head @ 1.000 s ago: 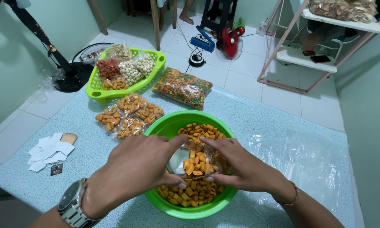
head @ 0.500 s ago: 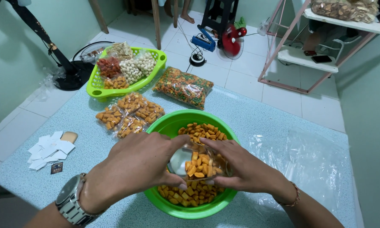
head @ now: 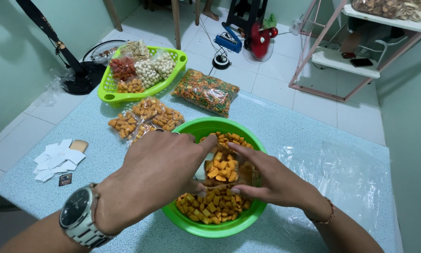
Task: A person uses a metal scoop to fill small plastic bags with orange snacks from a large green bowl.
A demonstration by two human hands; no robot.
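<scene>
Both hands pinch a small clear bag (head: 225, 169) of orange snack pieces over the green bowl (head: 192, 132): the left hand (head: 161, 171) grips its near side, the right hand (head: 271, 180) its far side. Since a moment ago the bag looks fuller and sits a little higher, though the plastic's edge is hard to trace. Beyond the bowl lie filled packets (head: 145, 119), a mixed-snack bag (head: 205, 92) and a lime basket (head: 108, 96).
</scene>
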